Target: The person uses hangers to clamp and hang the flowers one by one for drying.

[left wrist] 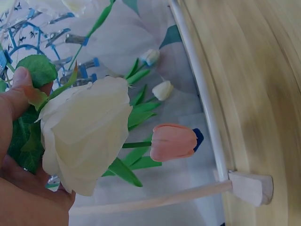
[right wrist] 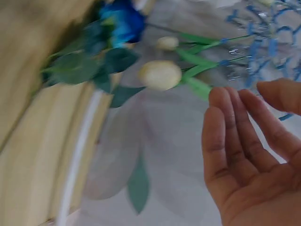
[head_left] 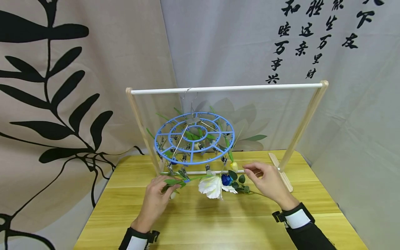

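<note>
While both forearms extend over the wooden table (head_left: pixel 193 222), the left hand (head_left: pixel 156 198) curls its fingers and thumb round the leafy green stem (head_left: pixel 179 180) of a white artificial rose (head_left: pixel 212 186); the left wrist view shows the thumb pressed against the leaves with the bloom (left wrist: pixel 87 132) just beside the palm. The right hand (head_left: pixel 268 180) holds nothing: its fingers are relaxed and slightly spread, the fingertips (right wrist: pixel 235 101) near a yellow tulip bud (right wrist: pixel 161 74) without touching it. Between the hands, a blue rose (head_left: pixel 226 180) with dark leaves lies on the table, close beside the white bloom. Just beyond hangs a blue round clip hanger (head_left: pixel 194 137), its metal pegs holding several stems, among them a pink tulip (left wrist: pixel 173 141) seen from the left wrist. The hanger is suspended by a hook from the white rail (head_left: pixel 226 88) of a wooden rack (head_left: pixel 304 121), behind which stand printed cloth backdrops (head_left: pixel 62 86). Judged from this arrangement, the hanger would swing or tilt if a stem were pushed into a peg from one side only, and neighbouring flowers could be knocked loose; the soft white petals could also crease against the crowded pegs, since the stem is gripped well away from its free end.
</note>
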Motion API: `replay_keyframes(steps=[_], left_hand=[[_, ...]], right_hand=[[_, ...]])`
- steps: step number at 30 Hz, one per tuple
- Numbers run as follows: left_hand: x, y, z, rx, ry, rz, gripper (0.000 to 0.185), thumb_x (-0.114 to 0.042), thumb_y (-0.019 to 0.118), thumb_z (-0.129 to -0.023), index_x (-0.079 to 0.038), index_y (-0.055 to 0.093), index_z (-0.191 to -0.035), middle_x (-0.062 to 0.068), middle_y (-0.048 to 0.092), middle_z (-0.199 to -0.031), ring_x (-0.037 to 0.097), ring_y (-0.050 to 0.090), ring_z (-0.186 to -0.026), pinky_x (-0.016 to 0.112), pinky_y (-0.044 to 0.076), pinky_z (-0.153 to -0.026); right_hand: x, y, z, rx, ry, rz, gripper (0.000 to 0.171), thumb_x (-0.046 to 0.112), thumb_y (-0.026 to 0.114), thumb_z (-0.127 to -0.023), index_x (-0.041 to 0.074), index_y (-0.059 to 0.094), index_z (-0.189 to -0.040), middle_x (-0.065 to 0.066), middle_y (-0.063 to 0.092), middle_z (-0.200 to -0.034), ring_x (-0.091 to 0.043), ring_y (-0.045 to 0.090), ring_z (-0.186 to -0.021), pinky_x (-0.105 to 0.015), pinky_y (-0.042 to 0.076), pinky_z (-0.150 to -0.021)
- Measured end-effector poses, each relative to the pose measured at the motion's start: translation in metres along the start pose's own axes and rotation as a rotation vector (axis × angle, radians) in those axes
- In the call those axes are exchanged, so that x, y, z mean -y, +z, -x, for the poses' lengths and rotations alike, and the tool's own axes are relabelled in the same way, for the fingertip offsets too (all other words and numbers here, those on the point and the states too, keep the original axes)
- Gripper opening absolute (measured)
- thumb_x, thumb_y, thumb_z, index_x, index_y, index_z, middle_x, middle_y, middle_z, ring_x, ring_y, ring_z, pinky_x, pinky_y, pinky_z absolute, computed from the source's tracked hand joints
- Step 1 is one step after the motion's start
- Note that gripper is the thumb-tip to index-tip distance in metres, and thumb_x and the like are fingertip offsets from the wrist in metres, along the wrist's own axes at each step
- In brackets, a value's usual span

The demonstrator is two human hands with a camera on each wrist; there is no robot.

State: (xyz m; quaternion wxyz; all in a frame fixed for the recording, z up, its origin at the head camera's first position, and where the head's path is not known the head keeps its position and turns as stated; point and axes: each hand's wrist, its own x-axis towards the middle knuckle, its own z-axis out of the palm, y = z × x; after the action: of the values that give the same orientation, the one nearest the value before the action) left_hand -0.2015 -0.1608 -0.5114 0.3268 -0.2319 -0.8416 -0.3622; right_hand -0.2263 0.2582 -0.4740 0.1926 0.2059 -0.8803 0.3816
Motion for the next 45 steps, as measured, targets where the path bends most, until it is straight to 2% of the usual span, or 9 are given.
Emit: replay_keyframes(steps=[4, 10, 17, 22, 29, 37, 40, 42, 45], left_hand=[[0.004, -0.002, 0.0, 0.005, -0.007, -0.003, 0.028, 0.0, 0.098, -0.086, -0.017, 0.088, -0.106, -0.006, 0.088, -0.107, 0.016, 0.081, -0.102, 0.042, 0.063, -0.092], [0.008, -0.005, -0.001, 0.014, -0.027, -0.022, 0.028, -0.001, 0.099, -0.086, -0.018, 0.088, -0.106, -0.006, 0.088, -0.108, 0.016, 0.082, -0.103, 0.044, 0.065, -0.093], [0.011, -0.009, -0.001, 0.019, -0.048, -0.046, 0.028, -0.002, 0.098, -0.087, -0.019, 0.088, -0.107, -0.005, 0.088, -0.108, 0.015, 0.082, -0.1, 0.044, 0.062, -0.091], [0.016, -0.01, -0.001, 0.013, -0.047, -0.065, 0.027, -0.002, 0.098, -0.088, -0.018, 0.088, -0.108, -0.004, 0.087, -0.107, 0.015, 0.082, -0.099, 0.047, 0.065, -0.089], [0.026, -0.013, -0.001, 0.004, -0.075, -0.037, 0.023, 0.001, 0.095, -0.091, -0.014, 0.087, -0.107, 0.005, 0.087, -0.109, 0.018, 0.081, -0.091, 0.025, 0.059, -0.065], [0.036, -0.016, -0.001, -0.013, -0.137, -0.045, 0.021, 0.002, 0.093, -0.093, -0.011, 0.088, -0.108, 0.008, 0.088, -0.113, 0.017, 0.082, -0.089, 0.016, 0.06, -0.069], [0.04, -0.017, -0.002, -0.02, -0.142, -0.042, 0.021, 0.003, 0.093, -0.093, -0.009, 0.089, -0.11, 0.008, 0.089, -0.114, 0.023, 0.084, -0.093, 0.006, 0.055, -0.076], [0.042, -0.018, -0.002, -0.023, -0.138, -0.048, 0.023, 0.004, 0.093, -0.093, -0.009, 0.089, -0.112, 0.007, 0.089, -0.116, 0.027, 0.086, -0.105, 0.001, 0.054, -0.088], [0.044, -0.019, -0.002, -0.02, -0.15, -0.058, 0.022, 0.002, 0.092, -0.095, -0.009, 0.09, -0.114, 0.007, 0.088, -0.117, 0.03, 0.086, -0.108, 0.003, 0.055, -0.091]], right_hand=[[-0.019, 0.003, 0.007, 0.056, 0.071, 0.077, 0.011, 0.006, 0.083, -0.109, 0.012, 0.089, -0.116, -0.002, 0.089, -0.106, -0.014, 0.082, -0.088, -0.026, 0.069, -0.076], [-0.049, 0.013, 0.018, 0.207, 0.188, 0.176, 0.011, 0.008, 0.087, -0.105, 0.007, 0.088, -0.116, -0.003, 0.088, -0.105, -0.015, 0.081, -0.091, -0.035, 0.07, -0.078], [-0.073, 0.023, 0.032, 0.309, 0.227, 0.258, 0.014, 0.002, 0.089, -0.098, 0.007, 0.088, -0.112, -0.005, 0.087, -0.103, -0.013, 0.077, -0.09, -0.036, 0.066, -0.078], [-0.077, 0.027, 0.038, 0.33, 0.234, 0.271, 0.014, 0.002, 0.091, -0.096, 0.008, 0.088, -0.108, 0.001, 0.084, -0.095, -0.009, 0.073, -0.086, -0.034, 0.065, -0.076], [-0.081, 0.03, 0.041, 0.35, 0.266, 0.265, 0.013, 0.001, 0.091, -0.097, 0.01, 0.087, -0.105, 0.003, 0.083, -0.094, -0.008, 0.074, -0.086, -0.033, 0.065, -0.077], [-0.084, 0.032, 0.041, 0.344, 0.284, 0.271, 0.013, 0.002, 0.091, -0.098, 0.013, 0.087, -0.103, 0.004, 0.082, -0.093, -0.009, 0.074, -0.086, -0.036, 0.065, -0.076], [-0.084, 0.032, 0.041, 0.342, 0.283, 0.282, 0.013, 0.002, 0.09, -0.098, 0.014, 0.086, -0.101, 0.004, 0.082, -0.092, -0.009, 0.074, -0.085, -0.037, 0.065, -0.076], [-0.084, 0.032, 0.041, 0.342, 0.284, 0.285, 0.014, 0.001, 0.09, -0.098, 0.014, 0.086, -0.1, 0.004, 0.082, -0.092, -0.009, 0.074, -0.085, -0.038, 0.066, -0.076], [-0.084, 0.032, 0.041, 0.342, 0.287, 0.291, 0.016, 0.0, 0.089, -0.098, 0.015, 0.086, -0.098, 0.005, 0.082, -0.091, -0.01, 0.074, -0.085, -0.038, 0.066, -0.076]])
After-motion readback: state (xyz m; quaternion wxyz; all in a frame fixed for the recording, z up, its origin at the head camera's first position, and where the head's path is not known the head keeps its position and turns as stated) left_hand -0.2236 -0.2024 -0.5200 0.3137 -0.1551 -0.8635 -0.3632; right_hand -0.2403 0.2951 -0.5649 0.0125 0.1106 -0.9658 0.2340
